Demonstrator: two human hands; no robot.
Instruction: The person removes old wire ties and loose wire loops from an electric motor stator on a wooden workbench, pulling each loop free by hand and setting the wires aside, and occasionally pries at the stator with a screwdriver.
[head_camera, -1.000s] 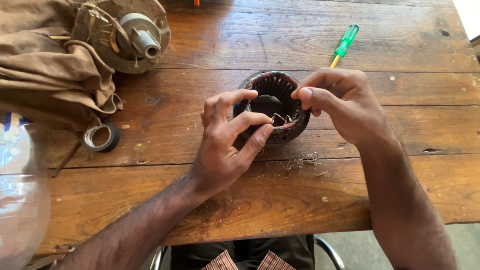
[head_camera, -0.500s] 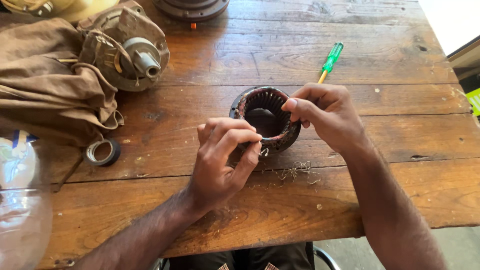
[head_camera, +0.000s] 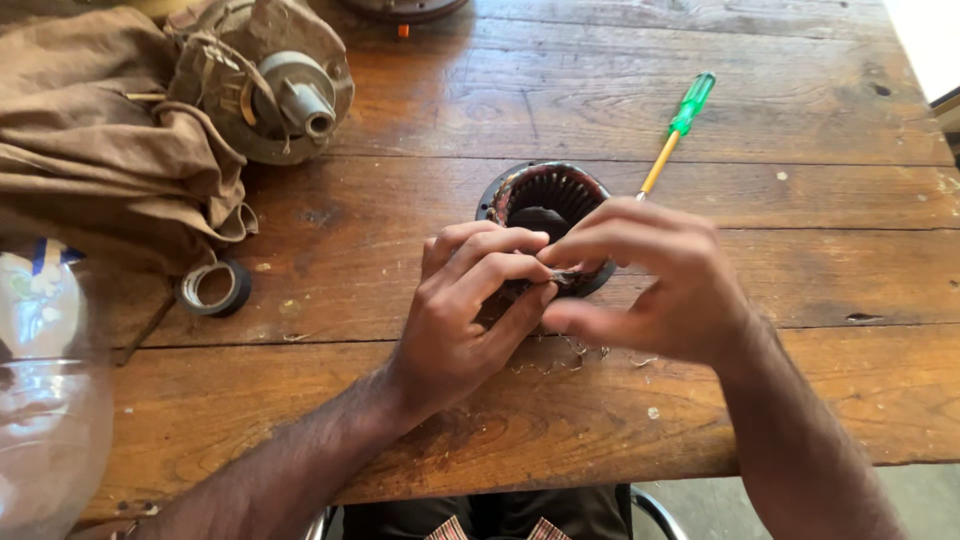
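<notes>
We see a round dark motor stator with reddish windings and a slotted inner ring (head_camera: 548, 200) lying flat on the worn wooden plank table (head_camera: 820, 280), and we take it as our landmark. Both bare hands meet at its near rim: the left hand (head_camera: 468, 310) has its fingertips (head_camera: 535, 240) pinched together on the stator's near edge, and the right hand (head_camera: 655, 280) curls over the same spot, its fingers closed toward the left hand's — what small thing, if any, sits between them we cannot tell, since the fingers hide it. Just in front of the stator, below the hands, thin scraps of wire (head_camera: 575, 352) lie scattered on the wood. Beyond the stator to its right lies a screwdriver with a green handle and yellow shaft (head_camera: 680, 125), its tip pointing at the stator's rim. Well to the stator's left sits a roll of dark tape (head_camera: 213, 288), and farther up-left a grey metal motor housing with a protruding shaft (head_camera: 285, 95) rests partly wrapped in brown crumpled cloth (head_camera: 90, 150) — a clear rounded plastic bottle (head_camera: 45, 400) fills the near-left corner.
</notes>
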